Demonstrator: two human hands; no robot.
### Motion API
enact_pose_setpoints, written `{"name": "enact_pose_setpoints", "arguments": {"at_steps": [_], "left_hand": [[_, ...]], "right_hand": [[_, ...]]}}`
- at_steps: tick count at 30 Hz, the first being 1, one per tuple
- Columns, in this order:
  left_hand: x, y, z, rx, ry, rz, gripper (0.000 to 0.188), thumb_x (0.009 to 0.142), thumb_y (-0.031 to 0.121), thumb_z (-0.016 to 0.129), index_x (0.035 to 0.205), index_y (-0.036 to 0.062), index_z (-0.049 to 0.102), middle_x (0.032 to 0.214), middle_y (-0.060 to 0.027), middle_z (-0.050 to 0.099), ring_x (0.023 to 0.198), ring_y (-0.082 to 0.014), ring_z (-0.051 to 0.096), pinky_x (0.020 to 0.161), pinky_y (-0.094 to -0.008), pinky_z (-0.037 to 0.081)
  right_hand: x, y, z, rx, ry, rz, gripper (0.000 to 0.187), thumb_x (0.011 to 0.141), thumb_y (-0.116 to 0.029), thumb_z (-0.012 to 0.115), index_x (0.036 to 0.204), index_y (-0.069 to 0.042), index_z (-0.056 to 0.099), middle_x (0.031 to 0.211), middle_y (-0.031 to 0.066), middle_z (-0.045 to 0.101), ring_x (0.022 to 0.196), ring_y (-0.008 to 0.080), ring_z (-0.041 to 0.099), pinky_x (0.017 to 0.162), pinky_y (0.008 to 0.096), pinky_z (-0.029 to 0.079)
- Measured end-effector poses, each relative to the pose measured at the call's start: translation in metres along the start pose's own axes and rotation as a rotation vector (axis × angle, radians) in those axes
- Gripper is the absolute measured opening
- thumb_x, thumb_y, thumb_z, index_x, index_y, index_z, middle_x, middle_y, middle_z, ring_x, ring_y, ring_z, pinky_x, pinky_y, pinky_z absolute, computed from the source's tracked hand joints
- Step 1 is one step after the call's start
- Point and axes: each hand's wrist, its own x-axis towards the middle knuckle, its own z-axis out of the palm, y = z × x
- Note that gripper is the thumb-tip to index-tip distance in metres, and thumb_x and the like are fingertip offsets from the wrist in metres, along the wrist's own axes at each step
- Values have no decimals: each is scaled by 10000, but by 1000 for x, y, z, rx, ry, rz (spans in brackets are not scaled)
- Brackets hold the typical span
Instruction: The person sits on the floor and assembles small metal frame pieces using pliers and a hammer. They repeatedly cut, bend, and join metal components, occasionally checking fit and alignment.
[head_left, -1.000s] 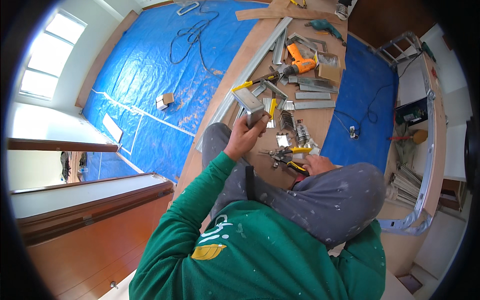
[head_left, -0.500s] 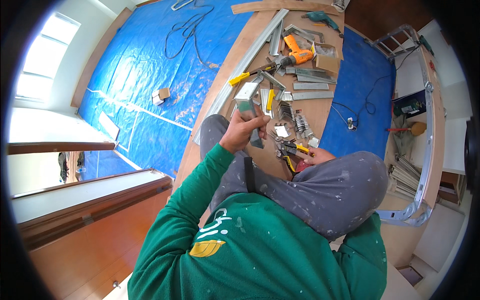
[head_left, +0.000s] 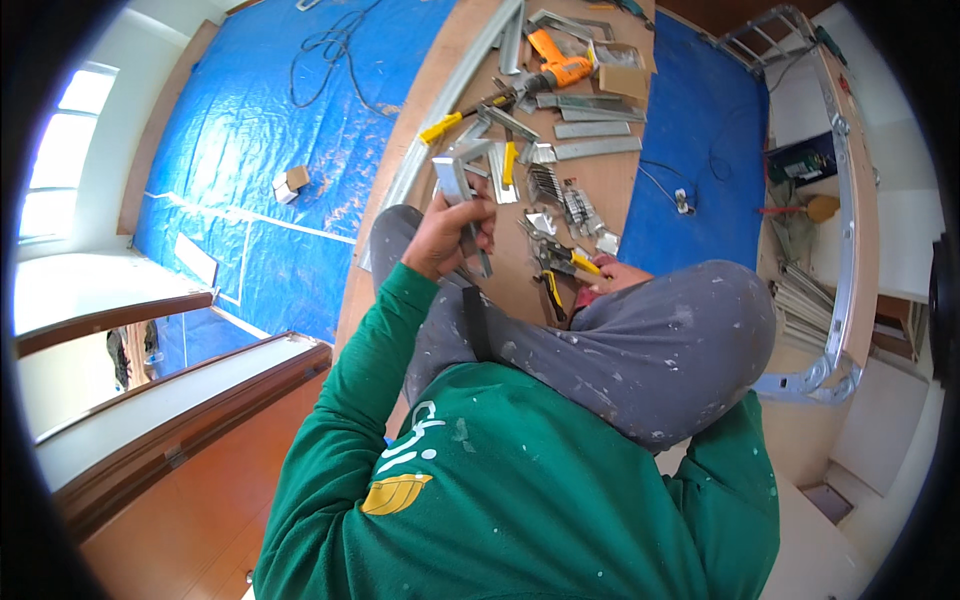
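Metal channel piece (head_left: 458, 185), short, bent from thin sheet, open U-section, grey galvanised look. Held up above the near end of the wooden board (head_left: 600, 190), over the person's left knee. Left hand (head_left: 447, 238) wrapped round its lower end, fingers closed on the flanges, upper end free and pointing away.

Right hand (head_left: 603, 280) low by the right knee, near the board's near edge. Mostly hidden behind the leg; it lies against yellow-handled snips (head_left: 556, 268), but whether it grips them I cannot tell.

Handling, as judged: light and stiff along its length, though the thin flanges would likely twist or dent under a hard squeeze. Cut ends and edges probably sharp on bare skin. Smooth metal, likely a bit slippery. Best taken across the flat back with fingers on the outside of the flanges, clear of the cut ends, much as held now.

Around it: more channel offcuts (head_left: 597, 148) scattered across the board's middle, an orange drill (head_left: 556, 62) toward its far end. Blue tarp (head_left: 260, 140) covers the floor off the board's left edge.
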Motion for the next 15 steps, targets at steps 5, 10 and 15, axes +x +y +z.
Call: {"name": "enact_pose_setpoints", "arguments": {"at_steps": [5, 10, 15], "left_hand": [[3, -8, -9, 26, 30, 1, 189, 958, 72, 682, 1088, 109, 549, 773, -47, 605, 567, -150, 598, 547, -332, 567], [7, -16, -13, 11, 11, -51, 230, 936, 43, 715, 1085, 107, 552, 776, -62, 636, 569, -156, 619, 531, -348, 570], [14, -29, -15, 158, 1, -116, 256, 918, 49, 727, 1120, 75, 573, 850, -96, 691, 574, -157, 641, 518, -326, 564]], "right_hand": [[-44, -70, -32, -44, -70, 110, 500, 960, -428, 772, 1283, -49, 735, 1231, 150, 717, 1203, 269, 674, 1013, 426, 534], [-46, -54, -24, -51, -45, -48, 508, 985, -459, 744, 1295, -56, 734, 1085, 114, 770, 1029, 265, 738, 890, 416, 568], [-51, -65, -27, -7, -198, 175, 523, 977, -472, 748, 1296, -57, 735, 1070, 125, 782, 989, 263, 748, 838, 423, 566]]}}
